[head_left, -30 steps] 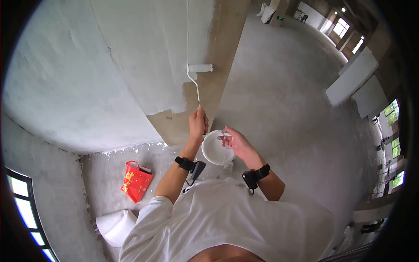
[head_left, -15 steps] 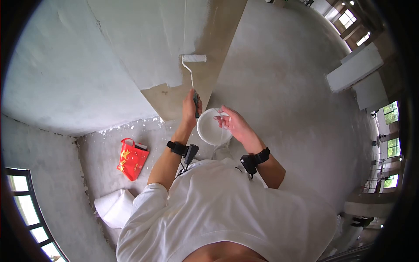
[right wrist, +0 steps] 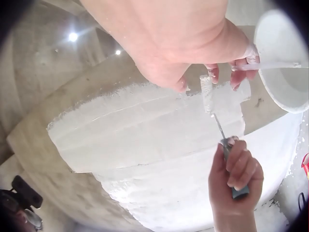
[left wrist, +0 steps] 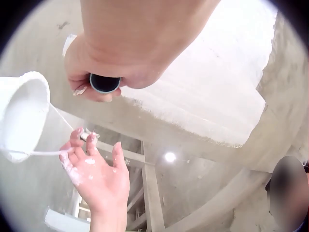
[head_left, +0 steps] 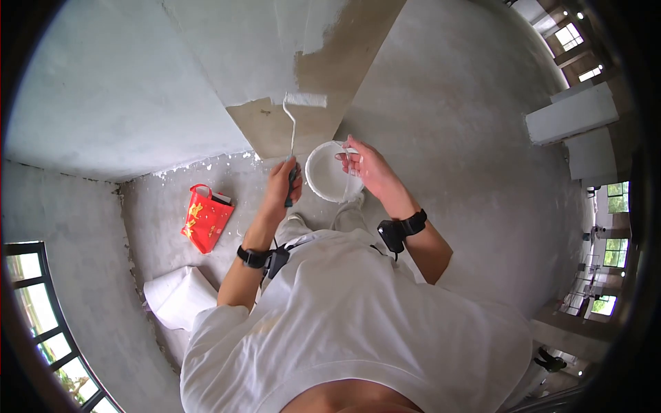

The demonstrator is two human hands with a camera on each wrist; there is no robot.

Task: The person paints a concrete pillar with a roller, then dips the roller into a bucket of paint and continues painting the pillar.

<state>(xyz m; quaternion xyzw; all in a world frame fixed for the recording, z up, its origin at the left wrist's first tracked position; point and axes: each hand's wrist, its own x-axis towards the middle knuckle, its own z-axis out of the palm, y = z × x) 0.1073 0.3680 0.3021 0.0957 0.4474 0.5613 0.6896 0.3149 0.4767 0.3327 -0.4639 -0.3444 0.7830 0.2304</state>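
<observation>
My left hand [head_left: 281, 186] grips the dark handle of a paint roller [head_left: 306, 100], whose white sleeve lies over the brown unpainted strip low on the wall. In the right wrist view the roller's white sleeve [right wrist: 206, 94] shows above that hand, the fingers wrapped round the handle. My right hand [head_left: 368, 168] has its fingers hooked round the handle of a white bucket [head_left: 310, 177], thumb apart. White paint smears the fingers and palm of the right hand [left wrist: 99, 179] in the left wrist view. The bucket hangs just right of the left hand.
White paint covers much of the wall [head_left: 227, 41], with a brown bare strip [head_left: 358, 48] along its right edge. A red bag [head_left: 206, 220] and a white roll or sheet [head_left: 180, 296] lie on the floor at left. A window [head_left: 41, 310] stands at far left.
The roller has come down the wall, from beside the painted area onto the bare brown strip, and my left hand has lowered with it. The right hand keeps hold of the bucket handle.
</observation>
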